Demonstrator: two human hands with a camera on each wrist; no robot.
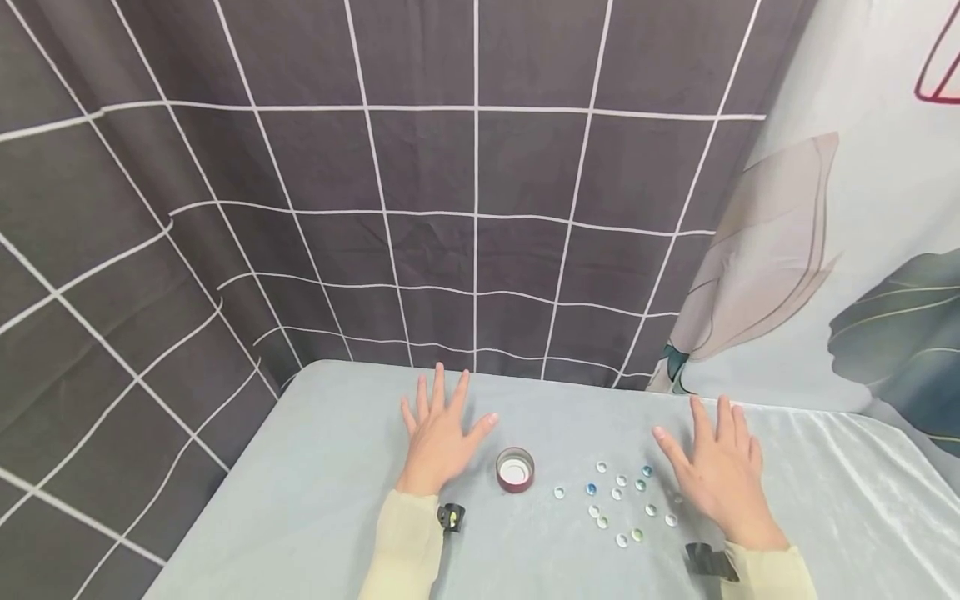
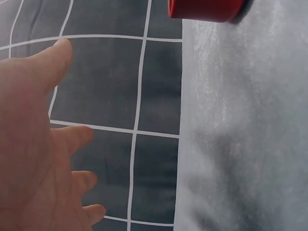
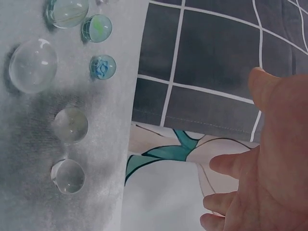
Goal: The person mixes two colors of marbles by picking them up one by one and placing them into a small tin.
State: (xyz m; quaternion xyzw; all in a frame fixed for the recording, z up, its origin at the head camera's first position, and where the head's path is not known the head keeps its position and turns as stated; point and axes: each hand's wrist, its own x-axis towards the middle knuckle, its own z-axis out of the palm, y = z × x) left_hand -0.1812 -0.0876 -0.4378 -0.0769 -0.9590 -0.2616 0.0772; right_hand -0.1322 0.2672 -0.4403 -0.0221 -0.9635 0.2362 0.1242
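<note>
- Dark curtain [image 1: 420, 167] with white grid lines: along the left and far sides of the pale table cloth [image 1: 285, 508].
- Left hand [image 1: 437, 446]: raised above the cloth; palm down, fingers extended and spread wide; grip fully released, holding nothing.
- Black wrist device [image 1: 451, 517]: at the right side of the left sleeve cuff.
- Round red container [image 1: 515, 487]: on the cloth, just right of the left hand, apart from it; mouth up; white inner floor visible.
- Glass marbles [image 1: 617, 494]: loose on the cloth between container and right hand; clear, blue and green-tinted; loosely scattered, the leftmost one nearest the container.
- Right hand [image 1: 720, 482]: raised, just right of the marbles; fingers extended, thumb spread to the left; grip fully released, holding nothing.
- Light curtain [image 1: 780, 233] with leaf print: at the far right.
</note>
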